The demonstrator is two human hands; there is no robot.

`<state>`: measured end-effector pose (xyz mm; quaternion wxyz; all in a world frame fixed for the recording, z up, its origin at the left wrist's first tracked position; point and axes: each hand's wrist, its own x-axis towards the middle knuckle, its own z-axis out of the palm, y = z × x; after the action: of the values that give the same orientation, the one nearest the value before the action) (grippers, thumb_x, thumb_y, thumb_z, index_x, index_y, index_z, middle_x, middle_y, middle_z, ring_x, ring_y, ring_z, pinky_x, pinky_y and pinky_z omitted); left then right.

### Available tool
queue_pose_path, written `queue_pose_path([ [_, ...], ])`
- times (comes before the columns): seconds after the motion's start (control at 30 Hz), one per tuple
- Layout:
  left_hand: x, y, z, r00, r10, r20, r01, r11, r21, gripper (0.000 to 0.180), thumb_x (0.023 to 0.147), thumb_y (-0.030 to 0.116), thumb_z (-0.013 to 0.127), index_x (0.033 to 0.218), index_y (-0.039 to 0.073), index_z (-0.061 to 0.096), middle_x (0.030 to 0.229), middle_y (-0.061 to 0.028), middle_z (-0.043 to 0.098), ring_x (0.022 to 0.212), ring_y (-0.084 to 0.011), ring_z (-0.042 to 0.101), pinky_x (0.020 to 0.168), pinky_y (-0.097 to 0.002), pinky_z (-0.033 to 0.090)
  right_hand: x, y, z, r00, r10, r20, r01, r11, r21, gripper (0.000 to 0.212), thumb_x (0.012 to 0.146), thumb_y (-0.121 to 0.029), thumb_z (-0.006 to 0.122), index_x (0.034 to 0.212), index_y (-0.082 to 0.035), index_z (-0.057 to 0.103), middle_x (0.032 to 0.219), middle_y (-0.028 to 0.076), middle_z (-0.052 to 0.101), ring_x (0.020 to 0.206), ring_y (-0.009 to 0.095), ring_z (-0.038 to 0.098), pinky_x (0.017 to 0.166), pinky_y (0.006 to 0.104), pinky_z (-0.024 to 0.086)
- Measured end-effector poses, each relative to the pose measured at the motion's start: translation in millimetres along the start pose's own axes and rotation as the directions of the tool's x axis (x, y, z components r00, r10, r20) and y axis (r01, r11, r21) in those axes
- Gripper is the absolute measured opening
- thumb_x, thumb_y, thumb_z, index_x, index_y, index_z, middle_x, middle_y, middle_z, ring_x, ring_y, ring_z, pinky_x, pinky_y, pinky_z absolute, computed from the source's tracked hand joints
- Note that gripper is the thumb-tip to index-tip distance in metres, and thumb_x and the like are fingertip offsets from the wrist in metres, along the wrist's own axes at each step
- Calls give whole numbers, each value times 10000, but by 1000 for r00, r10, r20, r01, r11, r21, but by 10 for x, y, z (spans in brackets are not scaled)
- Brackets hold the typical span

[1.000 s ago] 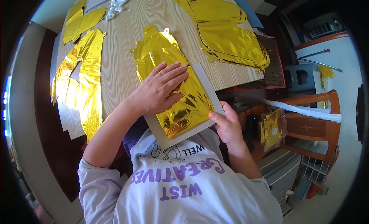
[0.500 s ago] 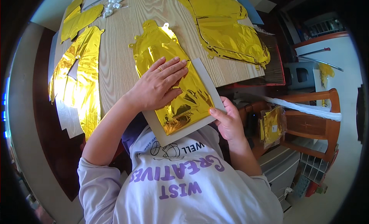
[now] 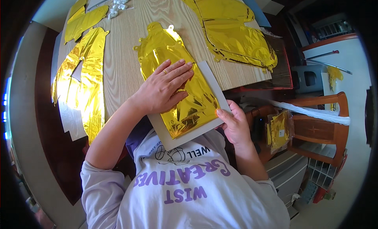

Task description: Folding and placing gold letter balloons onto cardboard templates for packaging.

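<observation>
A gold foil balloon (image 3: pixel 193 107), flat and uninflated, lies folded over a grey cardboard sheet (image 3: pixel 167 144). The sheet's near part juts past the table edge toward my shirt. My left hand (image 3: pixel 163 87) rests flat on the foil, fingers stretched out and close together, a ring on one of them. At the sheet's right corner my right hand (image 3: pixel 235 120) grips the cardboard, thumb on top and fingers beneath, out of sight. The far end of the balloon, with small tabs along its edge, spreads on the wooden table (image 3: pixel 122 44).
Other flat gold foil balloons lie on the table, one at left (image 3: pixel 91 79) and a large one at right (image 3: pixel 232 32). White knotted pieces (image 3: pixel 118 4) sit at the far edge. A wooden chair (image 3: pixel 315 128) stands at right, a bagged gold pack (image 3: pixel 279 128) beside it.
Both hands keep their places on the foil and the cardboard. The whole view has shifted very slightly; nothing has been taken hold of or let go.
</observation>
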<state>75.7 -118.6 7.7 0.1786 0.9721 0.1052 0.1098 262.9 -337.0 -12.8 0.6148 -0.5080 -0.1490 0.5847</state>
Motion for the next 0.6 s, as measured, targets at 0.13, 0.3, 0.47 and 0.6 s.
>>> queue_pose_path([
  [0.13, -6, -5, 16, 1000, 3, -2, -3, 1000, 8, 588, 949, 299, 621, 1450, 20, 493, 1553, -142, 445, 1488, -302, 345, 1232, -496, 226, 1, -4, 27, 1000, -9, -23, 10, 1000, 13, 302, 984, -137, 664, 1238, -13, 555, 1050, 61, 682, 863, 96, 671, 719, 259, 587],
  [0.3, -4, 4, -6, 1000, -2, 5, 2, 1000, 0, 590, 948, 305, 623, 1449, 21, 496, 1554, -144, 444, 1489, -302, 343, 1232, -495, 225, -11, -40, 32, 999, 37, -5, -37, 999, 1, 290, 979, -141, 671, 1227, -7, 604, 1045, 64, 701, 857, 90, 670, 712, 252, 583],
  [0.47, 7, 10, -75, 999, -10, -37, 8, 998, -65, 606, 907, 223, 668, 1462, 53, 496, 1545, -150, 455, 1458, -342, 387, 1204, -524, 275, -23, 6, 34, 999, -12, -35, 10, 997, -72, 255, 977, -150, 680, 1185, -6, 647, 1006, 46, 714, 817, 82, 663, 691, 238, 564],
  [0.6, 56, 124, -425, 972, -9, -235, 2, 999, -33, 486, 903, 161, 690, 1363, 41, 589, 1419, -176, 569, 1344, -354, 515, 1118, -501, 402, -73, -54, 89, 997, -69, -18, 67, 993, -100, 249, 982, -144, 672, 1185, -2, 646, 999, 46, 715, 796, 80, 656, 676, 236, 544],
])
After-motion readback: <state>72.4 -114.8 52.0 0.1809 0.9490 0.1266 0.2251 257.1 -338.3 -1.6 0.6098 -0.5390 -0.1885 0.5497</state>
